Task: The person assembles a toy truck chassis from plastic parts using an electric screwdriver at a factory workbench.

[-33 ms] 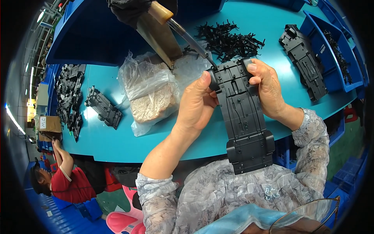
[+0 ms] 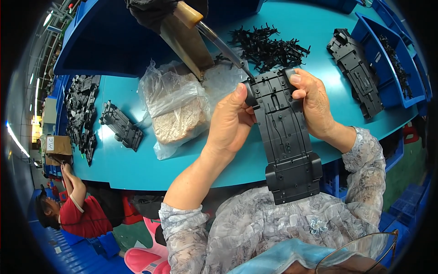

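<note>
A long black plastic toy-car chassis [image 2: 285,137] is held up in front of me, its far end tilted toward the table. My left hand [image 2: 229,119] closes on its far left corner, thumb on the dark wheel-arch part. On the far right corner my right hand [image 2: 314,104] grips it, thumb and bent forefinger at the edge. A fixed tool [image 2: 219,39] with a wooden-looking handle and a long metal shaft points down; its thin tip meets or nearly meets the chassis's far left corner. Fingers under the chassis are hidden.
Clear plastic bags around a pale block [image 2: 178,121] lie left on the teal table [image 2: 150,176]. Beyond are a heap of small black parts [image 2: 271,48] and blue bins [image 2: 388,59]. More black chassis [image 2: 358,73] lie right and left. A person in red [image 2: 86,210] works at far left.
</note>
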Available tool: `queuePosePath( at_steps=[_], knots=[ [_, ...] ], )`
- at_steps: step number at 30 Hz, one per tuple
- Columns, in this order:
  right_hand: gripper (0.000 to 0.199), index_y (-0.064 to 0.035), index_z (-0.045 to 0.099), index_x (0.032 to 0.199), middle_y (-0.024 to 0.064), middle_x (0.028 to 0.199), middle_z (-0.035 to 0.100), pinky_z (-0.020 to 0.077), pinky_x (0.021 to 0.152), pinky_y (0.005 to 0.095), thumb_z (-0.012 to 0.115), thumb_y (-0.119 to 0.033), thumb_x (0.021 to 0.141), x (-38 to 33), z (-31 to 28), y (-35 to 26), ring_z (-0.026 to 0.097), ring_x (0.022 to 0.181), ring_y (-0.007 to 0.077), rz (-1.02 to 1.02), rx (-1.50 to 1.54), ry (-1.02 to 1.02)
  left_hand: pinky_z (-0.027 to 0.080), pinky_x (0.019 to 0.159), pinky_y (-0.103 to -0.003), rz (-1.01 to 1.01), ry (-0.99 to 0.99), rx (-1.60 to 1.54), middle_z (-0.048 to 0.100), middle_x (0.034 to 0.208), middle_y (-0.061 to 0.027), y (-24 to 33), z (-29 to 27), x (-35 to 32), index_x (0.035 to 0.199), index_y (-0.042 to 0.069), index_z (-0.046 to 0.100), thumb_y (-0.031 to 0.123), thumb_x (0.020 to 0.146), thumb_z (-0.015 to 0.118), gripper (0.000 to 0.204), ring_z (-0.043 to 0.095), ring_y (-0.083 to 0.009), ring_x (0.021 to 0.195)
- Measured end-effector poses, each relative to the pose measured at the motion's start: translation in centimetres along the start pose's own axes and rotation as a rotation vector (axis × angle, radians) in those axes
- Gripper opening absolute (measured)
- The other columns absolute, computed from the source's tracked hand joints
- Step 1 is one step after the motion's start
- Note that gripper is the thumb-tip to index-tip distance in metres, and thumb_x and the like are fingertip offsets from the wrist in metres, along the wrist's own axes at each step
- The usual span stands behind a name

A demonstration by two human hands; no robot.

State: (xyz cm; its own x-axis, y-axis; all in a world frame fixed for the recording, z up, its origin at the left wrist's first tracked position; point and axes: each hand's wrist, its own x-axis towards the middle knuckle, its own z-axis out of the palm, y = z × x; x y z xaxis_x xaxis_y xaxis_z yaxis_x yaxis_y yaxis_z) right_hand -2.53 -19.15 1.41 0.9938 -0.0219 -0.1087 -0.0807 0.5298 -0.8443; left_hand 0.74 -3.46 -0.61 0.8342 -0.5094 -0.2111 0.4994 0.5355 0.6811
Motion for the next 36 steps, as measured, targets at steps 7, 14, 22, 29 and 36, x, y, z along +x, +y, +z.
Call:
queuePosePath(
  at_steps=[7, 14, 22, 29, 36],
  knots=[
    [0.017, -0.0092, 0.043, 0.067, -0.0055, 0.064, 0.038, 0.035, 0.055, 0.014, 0.052, -0.02, 0.077, 0.03, -0.18, 0.07, 0.039, 0.058, 0.0003, -0.003, -0.022, -0.01, 0.04, 0.063, -0.024, 0.004, -0.009, -0.001, 0.057, 0.083, -0.0039, 0.06, 0.11, -0.04, 0.09, 0.002, 0.055, 0.038, 0.08, 0.051, 0.037, 0.049, -0.0097, 0.071],
    [0.018, -0.0096, 0.041, 0.065, -0.0057, 0.064, 0.037, 0.0345, 0.055, 0.014, 0.051, -0.019, 0.077, 0.0, 0.14, -0.13, 0.038, 0.058, 0.0001, 0.009, -0.009, 0.002, 0.039, 0.061, -0.024, -0.002, 0.0, 0.005, 0.056, 0.081, -0.0029, 0.03, -0.21, 0.01, 0.089, 0.003, 0.056, 0.038, 0.079, 0.051, 0.037, 0.046, -0.0087, 0.067],
    [0.017, -0.0091, 0.042, 0.066, -0.0058, 0.063, 0.036, 0.0338, 0.054, 0.0135, 0.051, -0.019, 0.077, 0.03, -0.02, -0.09, 0.038, 0.057, 0.0002, 0.014, -0.016, 0.013, 0.04, 0.061, -0.024, -0.014, -0.009, 0.027, 0.056, 0.08, -0.0027, 0.33, 0.06, -0.09, 0.088, 0.002, 0.056, 0.039, 0.078, 0.052, 0.038, 0.045, -0.0089, 0.067],
    [0.016, -0.0076, 0.044, 0.07, -0.0056, 0.063, 0.036, 0.0329, 0.053, 0.014, 0.05, -0.021, 0.077, 0.02, -0.24, 0.02, 0.037, 0.057, 0.0006, 0.019, -0.038, 0.023, 0.04, 0.061, -0.024, -0.001, -0.017, 0.058, 0.055, 0.081, -0.0021, 0.39, -0.02, -0.14, 0.089, 0.002, 0.056, 0.04, 0.078, 0.052, 0.039, 0.046, -0.0085, 0.067],
    [0.018, -0.0057, 0.047, 0.074, -0.0036, 0.066, 0.044, 0.0359, 0.054, 0.0155, 0.05, -0.023, 0.075, 0.26, -0.55, 0.27, 0.041, 0.058, 0.0024, 0.02, -0.046, 0.008, 0.04, 0.058, -0.022, 0.022, -0.032, 0.131, 0.054, 0.079, -0.0007, 0.76, 0.28, -0.23, 0.088, 0.002, 0.056, 0.039, 0.078, 0.053, 0.038, 0.041, -0.0072, 0.064]
  ],
)
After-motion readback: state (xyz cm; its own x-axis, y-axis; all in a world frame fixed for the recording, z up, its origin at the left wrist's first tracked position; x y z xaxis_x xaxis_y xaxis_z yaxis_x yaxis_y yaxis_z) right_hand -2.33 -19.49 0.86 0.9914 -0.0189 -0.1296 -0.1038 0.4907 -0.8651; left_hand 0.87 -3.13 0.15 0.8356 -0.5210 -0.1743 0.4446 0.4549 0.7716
